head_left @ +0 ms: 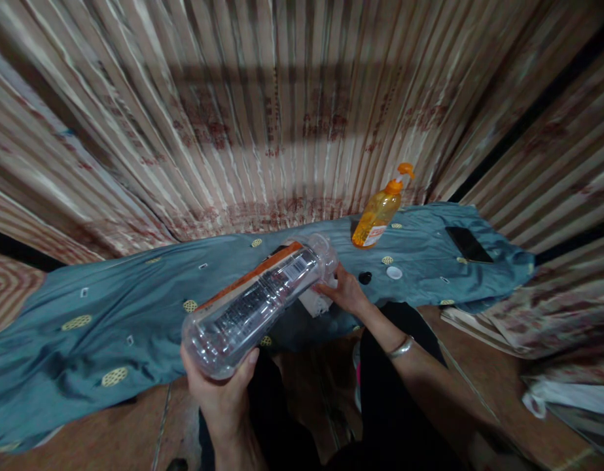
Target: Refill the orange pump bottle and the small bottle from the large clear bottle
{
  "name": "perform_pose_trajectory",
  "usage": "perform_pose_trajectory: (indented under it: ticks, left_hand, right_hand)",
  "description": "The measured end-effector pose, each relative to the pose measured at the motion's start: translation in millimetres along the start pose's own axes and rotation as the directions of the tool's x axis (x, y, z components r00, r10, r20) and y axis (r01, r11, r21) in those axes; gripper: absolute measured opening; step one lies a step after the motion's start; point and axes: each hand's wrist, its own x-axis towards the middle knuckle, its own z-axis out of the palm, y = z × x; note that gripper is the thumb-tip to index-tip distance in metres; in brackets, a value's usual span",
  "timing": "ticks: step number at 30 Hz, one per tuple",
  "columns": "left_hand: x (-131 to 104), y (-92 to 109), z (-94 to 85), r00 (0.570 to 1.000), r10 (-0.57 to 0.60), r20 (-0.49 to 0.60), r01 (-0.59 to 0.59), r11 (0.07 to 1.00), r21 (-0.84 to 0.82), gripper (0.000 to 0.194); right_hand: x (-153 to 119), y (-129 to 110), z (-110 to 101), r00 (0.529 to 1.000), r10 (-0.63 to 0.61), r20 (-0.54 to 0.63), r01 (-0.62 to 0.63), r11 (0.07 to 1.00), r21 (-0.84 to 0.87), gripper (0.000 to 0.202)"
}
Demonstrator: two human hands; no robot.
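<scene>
A large clear plastic bottle [252, 304] with an orange and white label and a barcode lies tilted across the middle of the view, between my two hands. My left hand [220, 389] is wrapped round its lower left end, thumb along the side. At the other end, my right hand [348, 291] is closed by the bottle's narrower end, its fingers partly hidden behind the plastic. A white object [315, 303] shows just below the bottle near my right fingers; what it is and whether I touch it, I cannot tell.
A blue-green patterned cloth [135, 307] covers the long low surface. On it stand an orange pump bottle [377, 219], a small black cap [365, 278], a white round lid [394, 272] and a dark phone [468, 244]. Pleated curtains [282, 118] hang behind.
</scene>
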Motion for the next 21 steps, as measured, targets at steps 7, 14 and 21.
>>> perform_pose_trajectory:
  ticks: [7, 14, 21]
  left_hand:
    - [-0.4, -3.7, -2.1, 1.0, 0.026, 0.011, -0.026, 0.999, 0.021, 0.095]
    - [-0.7, 0.5, 0.5, 0.999, 0.031, 0.022, -0.032, 0.999, 0.018, 0.094]
    - [-0.2, 0.2, -0.9, 1.0, 0.007, -0.003, -0.007, 1.0, 0.009, 0.092]
  right_hand:
    - [-0.2, 0.1, 1.8, 1.0, 0.011, -0.01, -0.011, 1.0, 0.003, 0.055]
    - [0.9, 5.6, 1.6, 1.0, -0.011, -0.001, 0.011, 1.0, -0.017, 0.059]
    - [1.5, 7.4, 4.4, 1.0, -0.01, -0.018, 0.009, 0.999, -0.03, 0.059]
